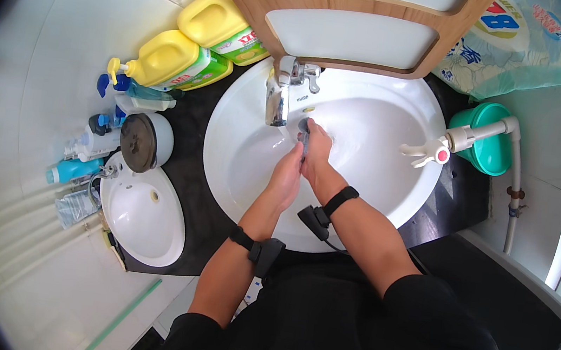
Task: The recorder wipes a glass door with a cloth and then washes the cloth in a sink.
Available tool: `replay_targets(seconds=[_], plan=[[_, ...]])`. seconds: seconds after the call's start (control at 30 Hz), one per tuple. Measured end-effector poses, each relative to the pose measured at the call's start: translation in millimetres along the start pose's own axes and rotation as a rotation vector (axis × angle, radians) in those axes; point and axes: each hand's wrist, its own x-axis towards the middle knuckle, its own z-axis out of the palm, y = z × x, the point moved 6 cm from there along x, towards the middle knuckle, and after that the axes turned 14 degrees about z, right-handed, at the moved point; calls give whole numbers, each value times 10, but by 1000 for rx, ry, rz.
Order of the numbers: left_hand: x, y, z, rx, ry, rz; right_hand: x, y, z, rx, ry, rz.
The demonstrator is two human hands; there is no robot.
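Both my hands are over the white washbasin (399,137), close together just right of the chrome tap (277,104). A thin stream of water seems to fall from the spout beside them. My right hand (318,150) is closed around a small greyish, partly see-through thing (305,138); its kind is too small to tell. My left hand (286,174) presses against the same thing from the left and below, its fingers bunched together. Part of the thing is hidden by my fingers. Each forearm wears a black strap with a small black device.
Left of the basin stand yellow jugs (168,57), a lidded pot (146,143) and a small white basin (148,214). A wood-framed cabinet (352,36) hangs over the back rim. At right are a white pipe valve (432,152), a green bucket (490,142) and a plastic bag (516,50).
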Motion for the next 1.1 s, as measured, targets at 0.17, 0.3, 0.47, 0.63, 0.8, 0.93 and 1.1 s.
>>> replay_targets(seconds=[0.17, 0.3, 0.47, 0.63, 0.8, 0.93, 1.1], plan=[[94, 12, -157, 115, 167, -208, -447, 289, 83, 41, -59, -16], [317, 7, -345, 186, 156, -147, -667, 357, 86, -249, -7, -182], [304, -77, -491, 15, 173, -151, -705, 241, 193, -501, 102, -414], [124, -13, -70, -29, 119, -151, -64, -77, 59, -566, 174, -379], [36, 5, 23, -2, 83, -97, 12, -30, -4, -402, 172, -239], [155, -33, -304, -180, 188, -237, -517, 134, 142, -646, 137, -351], [277, -19, -201, -217, 41, -308, -593, 65, 182, -767, 80, -452]])
